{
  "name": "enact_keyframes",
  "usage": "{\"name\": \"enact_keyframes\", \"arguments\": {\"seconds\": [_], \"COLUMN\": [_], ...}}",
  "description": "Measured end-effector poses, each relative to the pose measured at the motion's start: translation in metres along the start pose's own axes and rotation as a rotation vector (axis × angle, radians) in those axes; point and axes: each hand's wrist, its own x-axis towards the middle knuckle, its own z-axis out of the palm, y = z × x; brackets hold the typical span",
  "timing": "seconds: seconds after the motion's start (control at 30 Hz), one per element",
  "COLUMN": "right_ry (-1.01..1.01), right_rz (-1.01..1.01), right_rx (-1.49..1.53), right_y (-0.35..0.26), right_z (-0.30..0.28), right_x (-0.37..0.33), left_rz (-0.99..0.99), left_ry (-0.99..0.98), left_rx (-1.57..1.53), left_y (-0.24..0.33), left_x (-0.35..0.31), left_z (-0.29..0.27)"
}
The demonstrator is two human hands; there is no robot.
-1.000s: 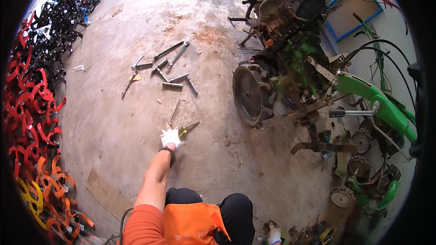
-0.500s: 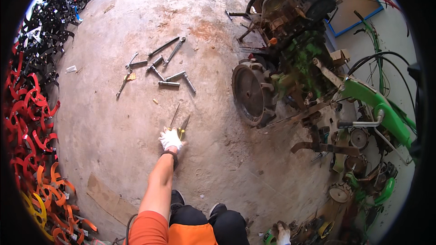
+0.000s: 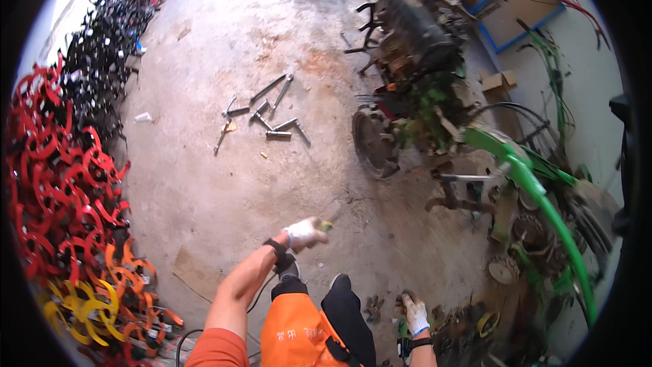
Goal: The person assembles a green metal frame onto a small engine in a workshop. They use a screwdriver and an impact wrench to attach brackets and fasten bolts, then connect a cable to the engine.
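Observation:
My left hand [image 3: 305, 233], in a white glove, is closed round a yellow-handled tool [image 3: 326, 225] above the floor by my left foot. A thin, blurred shaft points up and right from it; the exact kind is hard to make out. My right hand [image 3: 415, 315], gloved with dark-stained fingertips, is low on the right beside small dark parts [image 3: 373, 307]. Its fingers stretch forward, with nothing visible in them. Farther off on the concrete lie several wrenches and sockets, among them a ratchet wrench [image 3: 282, 92], a combination wrench [image 3: 222, 137] and a socket [image 3: 278, 136].
Heaps of red curved blades [image 3: 54, 190], black ones [image 3: 102, 68], orange ones [image 3: 132, 275] and yellow ones [image 3: 85, 309] line the left. A tiller with a lugged wheel [image 3: 375, 141] and green handlebar [image 3: 523, 170] stands at right. Flat cardboard [image 3: 195, 273] lies near my left arm.
My left hand has lifted from the floor and come back right, bringing the yellow-handled tool. My right hand has come further into view. The whole view has shifted.

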Motion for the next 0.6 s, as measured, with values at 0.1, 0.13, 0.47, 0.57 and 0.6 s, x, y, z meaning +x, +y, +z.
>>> {"name": "enact_keyframes", "arguments": {"seconds": [0.1, 0.13, 0.47, 0.57, 0.6], "right_ry": [-0.096, -0.150, 0.323, 0.531, 0.487], "right_rz": [-0.122, -0.160, -0.102, 0.036, 0.045], "right_rx": [-0.220, -0.035, 0.302, 0.204, 0.028], "right_y": [-0.035, -0.041, 0.076, 0.147, 0.171], "right_z": [-0.020, -0.027, -0.119, -0.127, -0.129], "right_x": [-0.087, -0.118, -0.328, -0.389, -0.407], "left_rz": [0.126, 0.163, -0.237, -0.144, -0.144], "left_ry": [-0.224, -0.286, -0.810, -0.743, -0.708], "left_rx": [0.039, 0.039, 0.135, 0.379, 0.437], "left_y": [0.057, 0.070, 0.119, 0.146, 0.156], "left_x": [-0.080, -0.104, -0.227, -0.219, -0.218], "left_z": [0.066, 0.091, 0.219, 0.217, 0.221]}}
